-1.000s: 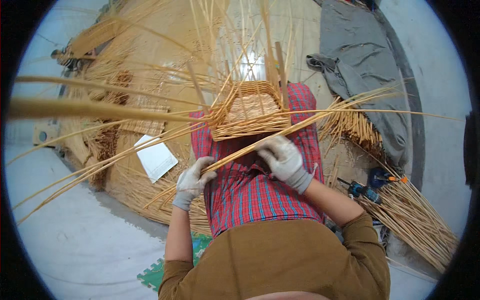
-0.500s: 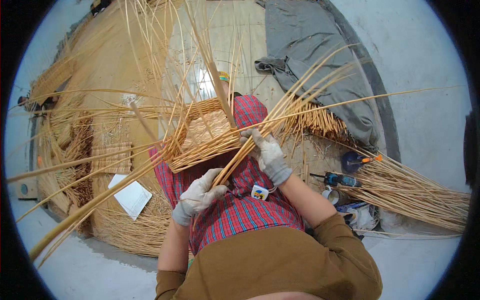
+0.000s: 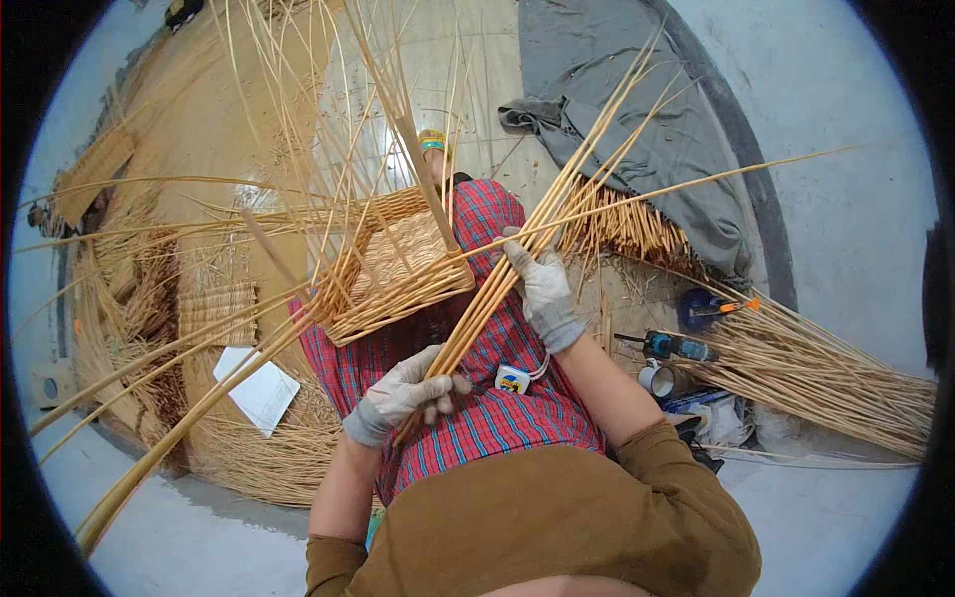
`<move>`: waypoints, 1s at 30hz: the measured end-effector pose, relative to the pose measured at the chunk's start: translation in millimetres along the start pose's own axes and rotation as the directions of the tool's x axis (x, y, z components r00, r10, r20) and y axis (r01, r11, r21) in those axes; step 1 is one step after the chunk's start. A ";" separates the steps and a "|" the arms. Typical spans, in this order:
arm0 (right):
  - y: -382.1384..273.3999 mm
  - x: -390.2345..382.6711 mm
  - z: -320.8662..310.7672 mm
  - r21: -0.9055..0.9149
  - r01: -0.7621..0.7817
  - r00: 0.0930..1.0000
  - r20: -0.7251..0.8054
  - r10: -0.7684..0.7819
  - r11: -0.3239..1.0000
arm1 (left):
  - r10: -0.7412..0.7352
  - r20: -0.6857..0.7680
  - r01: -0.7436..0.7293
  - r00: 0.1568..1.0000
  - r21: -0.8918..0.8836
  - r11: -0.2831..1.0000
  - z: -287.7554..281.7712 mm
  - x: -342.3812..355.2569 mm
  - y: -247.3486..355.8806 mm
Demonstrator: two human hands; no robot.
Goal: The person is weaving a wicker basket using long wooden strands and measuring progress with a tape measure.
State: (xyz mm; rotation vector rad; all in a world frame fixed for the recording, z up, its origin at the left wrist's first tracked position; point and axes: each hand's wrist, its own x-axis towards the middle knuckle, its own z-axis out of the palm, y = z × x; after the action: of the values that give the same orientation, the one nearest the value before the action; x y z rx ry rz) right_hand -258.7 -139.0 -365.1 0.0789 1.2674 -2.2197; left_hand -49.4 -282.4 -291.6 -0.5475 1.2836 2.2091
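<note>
A part-woven wicker basket (image 3: 403,310) rests tilted on my lap, over a red and blue checked cloth (image 3: 476,440). Long loose rods fan out from its sides to the left and upward. Beside it I hold a slanting bundle of willow rods (image 3: 484,306) in gloved hands. My left hand (image 3: 403,398) is closed round the thick lower ends near my waist. Higher up, my right hand (image 3: 542,291) has its fingers wrapped on the same bundle, close to the basket's right corner. The thin tips point away to the upper right.
A grey cloth (image 3: 607,70) partly covers stacked rods (image 3: 637,231) at the far right. Nearer lie a cordless drill (image 3: 681,346), a metal mug (image 3: 657,379) and a long rod pile (image 3: 806,383). White paper (image 3: 255,390) and a woven panel (image 3: 217,316) lie left. A small white square object (image 3: 511,379) sits on my lap.
The rod bundle has swung steeper and apart from the basket's corner, its tips drawn together. My left hand has shifted slightly down along it, fingers blurred; the basket has moved slightly left.
</note>
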 end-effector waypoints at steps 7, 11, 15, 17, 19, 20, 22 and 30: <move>10.5 -58.7 6.9 -0.190 -0.080 0.996 0.017 0.085 0.979 | 0.288 -0.169 -0.231 0.943 0.293 0.928 40.8 43.6 3.1; 2.3 -45.2 7.0 -0.141 -0.071 0.997 0.030 0.076 0.987 | 0.609 -0.178 -0.271 0.773 0.776 0.570 41.7 56.2 -4.3; -35.4 4.8 -30.5 0.073 0.006 0.968 -0.250 0.012 0.997 | 0.815 -0.061 -0.271 0.576 0.926 0.262 45.7 60.2 0.6; -32.1 18.4 -86.8 0.113 -0.002 0.983 -0.181 0.023 0.994 | 0.737 -0.166 -0.335 0.655 0.811 0.479 59.1 58.6 0.6; -19.8 -1.9 -74.0 -0.029 -0.101 0.976 -0.195 0.093 0.994 | 0.478 -0.357 -0.259 0.802 0.514 0.818 61.8 52.7 -1.8; -23.9 -38.1 -36.7 -0.216 -0.159 0.951 -0.296 0.090 0.964 | 0.525 -0.349 -0.332 0.776 0.481 0.811 50.4 57.2 -18.0; -4.5 -77.7 -29.4 -0.224 -0.160 0.983 -0.130 0.133 0.961 | 0.546 -0.341 -0.308 0.766 0.551 0.776 62.0 55.2 -7.9; -82.7 36.0 -150.3 -0.252 0.248 0.879 -0.349 -0.326 0.936 | 0.466 -0.181 -0.351 0.866 0.444 0.824 62.0 55.8 -7.9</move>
State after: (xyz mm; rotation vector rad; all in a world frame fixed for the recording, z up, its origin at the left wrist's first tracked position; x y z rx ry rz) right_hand -364.3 -2.4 -395.2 0.2782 1.8175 -2.3884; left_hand -93.3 -211.5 -300.1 -0.4640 2.1216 2.1473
